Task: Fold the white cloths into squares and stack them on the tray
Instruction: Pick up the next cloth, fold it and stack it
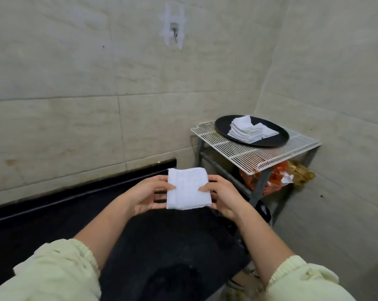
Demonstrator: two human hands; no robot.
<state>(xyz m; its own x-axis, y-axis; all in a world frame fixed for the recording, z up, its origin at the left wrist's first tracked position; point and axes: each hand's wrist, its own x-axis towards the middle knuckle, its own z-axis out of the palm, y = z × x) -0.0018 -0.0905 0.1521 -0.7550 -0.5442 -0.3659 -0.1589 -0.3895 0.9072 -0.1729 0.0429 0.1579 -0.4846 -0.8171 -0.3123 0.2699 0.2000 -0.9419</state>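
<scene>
Folded white cloth [187, 189], roughly square, held in the air over the dark tabletop [75, 213]. The left hand [149, 194] pinches its 9 o'clock edge and the right hand [222, 197] its 3 o'clock edge; on each hand the thumb lies on top and the fingers curl beneath. At 2 o'clock, well apart, a black tray [277, 141] on a white wire rack [259, 156] carries a stack of folded cloths [245, 131].
</scene>
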